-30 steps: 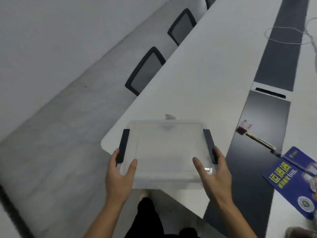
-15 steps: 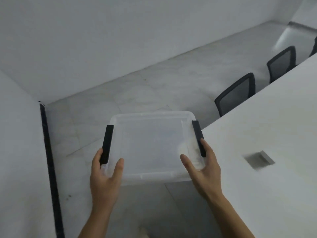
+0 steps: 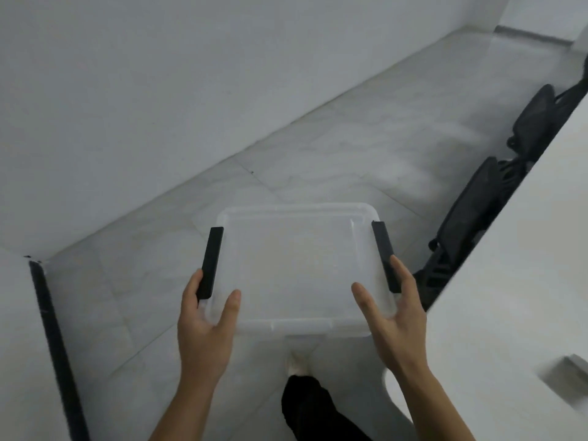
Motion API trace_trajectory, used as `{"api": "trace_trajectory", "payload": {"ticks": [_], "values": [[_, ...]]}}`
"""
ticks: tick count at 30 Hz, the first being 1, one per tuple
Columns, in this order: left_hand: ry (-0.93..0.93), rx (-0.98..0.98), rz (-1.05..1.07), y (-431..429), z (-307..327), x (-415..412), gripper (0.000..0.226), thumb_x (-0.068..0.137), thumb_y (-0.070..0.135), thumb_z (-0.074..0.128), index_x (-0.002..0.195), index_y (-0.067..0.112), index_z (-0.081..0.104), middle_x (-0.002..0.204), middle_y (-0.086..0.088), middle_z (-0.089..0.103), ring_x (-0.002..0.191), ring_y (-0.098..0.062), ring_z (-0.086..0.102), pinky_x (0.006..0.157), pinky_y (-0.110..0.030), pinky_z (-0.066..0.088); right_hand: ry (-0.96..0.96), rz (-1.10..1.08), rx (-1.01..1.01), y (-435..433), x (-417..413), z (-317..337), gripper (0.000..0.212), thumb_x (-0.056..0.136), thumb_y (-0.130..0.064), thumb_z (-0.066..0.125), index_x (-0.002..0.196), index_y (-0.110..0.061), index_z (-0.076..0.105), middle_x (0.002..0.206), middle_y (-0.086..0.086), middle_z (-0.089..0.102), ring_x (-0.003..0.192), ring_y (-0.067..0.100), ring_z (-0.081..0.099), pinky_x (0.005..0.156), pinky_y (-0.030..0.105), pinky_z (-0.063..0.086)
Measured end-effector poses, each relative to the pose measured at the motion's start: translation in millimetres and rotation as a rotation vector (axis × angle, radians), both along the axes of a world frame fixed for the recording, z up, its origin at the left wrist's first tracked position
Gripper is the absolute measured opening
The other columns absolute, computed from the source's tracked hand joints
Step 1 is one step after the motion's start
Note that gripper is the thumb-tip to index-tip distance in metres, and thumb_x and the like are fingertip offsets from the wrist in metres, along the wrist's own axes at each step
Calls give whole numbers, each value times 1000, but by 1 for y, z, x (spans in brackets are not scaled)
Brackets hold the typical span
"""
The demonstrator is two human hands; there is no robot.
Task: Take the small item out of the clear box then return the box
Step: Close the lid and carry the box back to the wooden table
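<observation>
I carry a clear plastic box (image 3: 299, 265) with its lid on and a black latch on each short side, held level in the air over the grey floor. My left hand (image 3: 203, 323) grips its near left corner, thumb on the lid beside the left latch. My right hand (image 3: 394, 316) grips the near right corner, fingers against the right latch. Nothing shows through the lid. The small item is not in view.
The white table (image 3: 509, 281) runs along the right, its rounded end close to my right forearm, with a recessed slot (image 3: 569, 377) in its top. Black mesh chairs (image 3: 471, 214) stand along its far side. A white wall with a black strip (image 3: 54, 345) stands left. My leg and shoe show below.
I have turned left, away from the table, carrying the box with both hands. It was over the table's end a second ago and is now over the open floor.
</observation>
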State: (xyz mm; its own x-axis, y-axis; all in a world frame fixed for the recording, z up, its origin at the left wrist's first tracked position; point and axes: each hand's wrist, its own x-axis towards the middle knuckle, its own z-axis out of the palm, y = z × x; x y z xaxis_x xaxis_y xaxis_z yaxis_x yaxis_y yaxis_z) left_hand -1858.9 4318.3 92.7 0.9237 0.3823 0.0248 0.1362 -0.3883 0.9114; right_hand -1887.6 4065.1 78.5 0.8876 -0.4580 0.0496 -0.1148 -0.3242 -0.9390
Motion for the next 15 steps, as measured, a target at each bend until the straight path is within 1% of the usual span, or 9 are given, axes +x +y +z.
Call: {"api": "trace_trajectory", "payload": {"ticks": [2, 5, 7, 9, 11, 13, 15], "values": [[-8, 22, -25, -1, 5, 62, 68, 84, 26, 73, 145, 19, 44, 139, 6, 52, 124, -5, 46, 101, -23, 34, -17, -24, 23, -1, 55, -1, 86, 72, -64, 67, 147, -33, 37, 140, -18, 47, 120, -18, 42, 92, 11, 35], [-27, 58, -40, -2, 24, 150, 68, 84, 28, 73, 145, 20, 44, 141, 4, 52, 126, -8, 46, 102, -26, 36, -24, -30, 40, 0, 142, 9, 86, 73, -65, 66, 146, -31, 38, 140, -16, 49, 121, -13, 43, 92, 9, 36], [-43, 58, -47, -1, 36, 206, 69, 85, 29, 73, 146, 21, 43, 144, 5, 50, 128, -7, 44, 103, -27, 35, -29, -32, 38, 0, 198, 19, 87, 73, -65, 65, 147, -29, 38, 139, -14, 49, 120, -9, 46, 90, 3, 36], [-39, 47, -54, 0, 46, 254, 70, 85, 30, 72, 148, 22, 41, 145, 7, 48, 128, -5, 42, 104, -26, 34, -39, -29, 48, 0, 246, 28, 87, 73, -63, 65, 147, -29, 37, 140, -16, 47, 121, -11, 44, 88, -1, 35], [-42, 43, -56, -3, 49, 301, 70, 85, 30, 72, 148, 22, 41, 144, 8, 48, 129, -5, 42, 103, -26, 33, -53, -26, 40, -2, 292, 34, 88, 73, -63, 66, 148, -28, 35, 139, -18, 46, 121, -17, 42, 87, -1, 35], [-38, 27, -71, -8, 44, 353, 69, 85, 30, 72, 147, 23, 42, 144, 7, 50, 130, -10, 45, 103, -27, 35, -51, -41, 33, -8, 339, 34, 89, 73, -62, 66, 149, -28, 35, 136, -22, 47, 119, -20, 42, 86, -3, 34], [-24, 9, -110, -15, 36, 406, 69, 85, 31, 72, 147, 24, 42, 144, 7, 50, 132, -13, 46, 105, -31, 37, -45, -73, 29, -15, 381, 31, 89, 73, -62, 67, 148, -29, 35, 135, -22, 49, 119, -16, 44, 87, 0, 37]]}}
